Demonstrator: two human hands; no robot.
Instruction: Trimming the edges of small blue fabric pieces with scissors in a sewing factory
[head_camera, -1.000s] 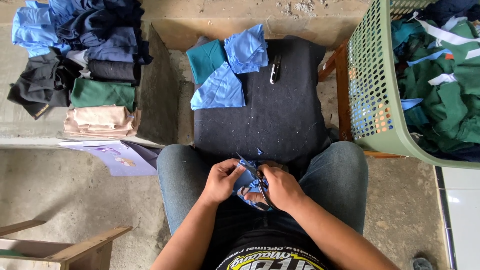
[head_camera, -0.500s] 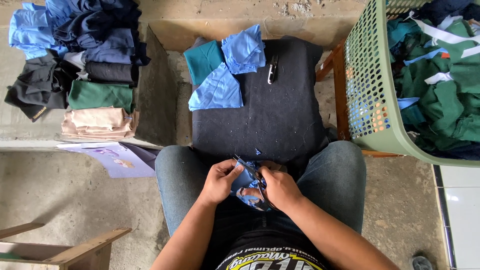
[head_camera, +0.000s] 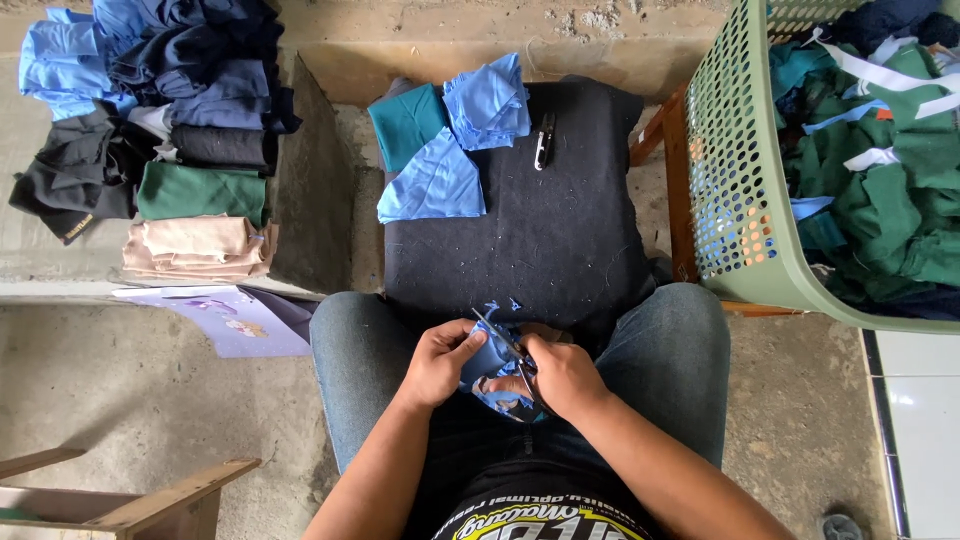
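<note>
We held the small blue cloth (head_camera: 490, 365) on our lap, left hand (head_camera: 437, 362) pinching its edge and right hand (head_camera: 565, 375) closed around the scissors (head_camera: 505, 345), while beyond our fingers three cut pieces (head_camera: 450, 140) lay finished and the basket (head_camera: 740, 200) remained full.

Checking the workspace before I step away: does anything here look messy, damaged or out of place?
Only small things: blue fabric bits lie scattered on the black cushion by the hands, and a lilac sheet hangs off the ledge.

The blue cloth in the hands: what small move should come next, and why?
Probably close the scissors a little further along the blue cloth: the right hand has the blades on it, and the left hand holds it taut.
</note>
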